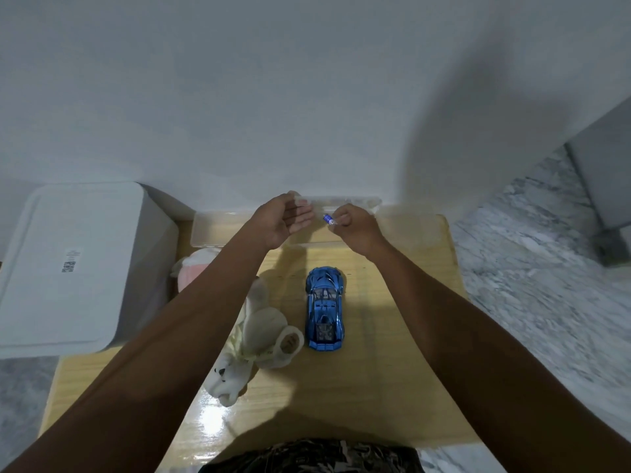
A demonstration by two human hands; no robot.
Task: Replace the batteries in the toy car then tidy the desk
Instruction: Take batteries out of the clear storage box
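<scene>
Blue battery point(328, 218) pinched in right hand point(355, 228) fingers; left hand point(285, 221) cupped, fingers spread, empty.

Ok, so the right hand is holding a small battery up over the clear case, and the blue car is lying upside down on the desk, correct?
Not quite. The head view shows the blue car standing upright on its wheels, roof up. The rest holds: the right hand holds the small battery over the clear case.

No text could be read; the white bin's lid point(73, 264) carried a small label point(70, 262) with a code, too blurred.
</scene>
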